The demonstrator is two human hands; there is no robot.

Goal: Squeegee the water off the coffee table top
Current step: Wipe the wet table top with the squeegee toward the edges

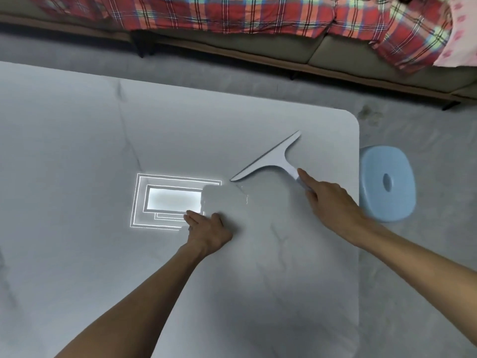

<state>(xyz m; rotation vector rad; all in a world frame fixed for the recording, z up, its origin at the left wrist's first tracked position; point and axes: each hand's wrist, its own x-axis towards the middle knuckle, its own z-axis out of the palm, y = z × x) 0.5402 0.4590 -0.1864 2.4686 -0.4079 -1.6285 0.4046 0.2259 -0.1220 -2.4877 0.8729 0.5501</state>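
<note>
Squeegee [268,157] gripped by right hand [327,200]; left hand [209,228] flat on tabletop [77,138]; blue stool [387,182] beside.

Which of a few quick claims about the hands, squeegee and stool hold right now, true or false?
1. The right hand holds the squeegee by its handle. True.
2. The left hand also grips the squeegee. False: it rests on the table top, apart from the squeegee.
3. A blue stool stands on the floor beside the table. True.
4. The squeegee is out over the floor. False: it is over the table top, near the far right corner.
</note>
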